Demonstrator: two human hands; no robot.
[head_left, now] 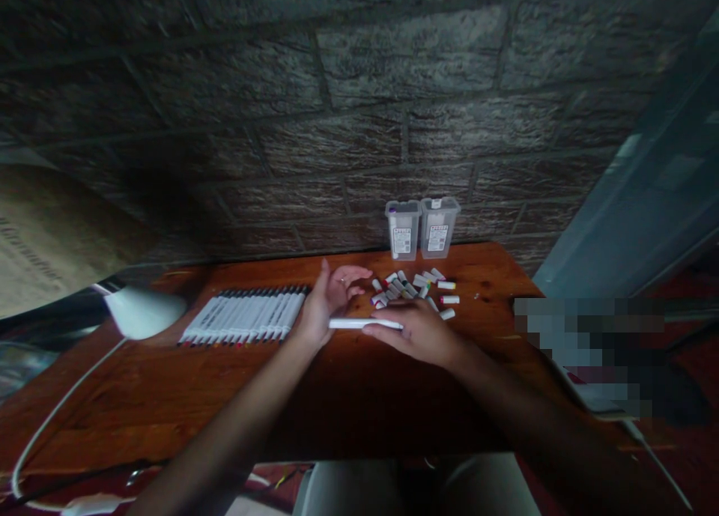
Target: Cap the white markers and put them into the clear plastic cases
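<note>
A white marker [353, 323] lies level above the wooden table, pinched in my right hand [413, 330] at its right end. The marker's left end meets the palm of my left hand [334, 299], whose fingers are spread and curve to the right. Left of that hand, several white markers [244, 315] lie side by side in a row, with dark tops and coloured lower tips. Beyond my right hand is a loose pile of short white caps [416, 285] with coloured ends; the hand hides part of it.
Two clear plastic containers [403, 235] with labels stand against the brick wall [359, 126]; the left one holds something white and purple. A white lamp base [143, 312] with a cord stands at the left of the wooden table [225, 396]. A blurred, pixelated patch covers the right edge.
</note>
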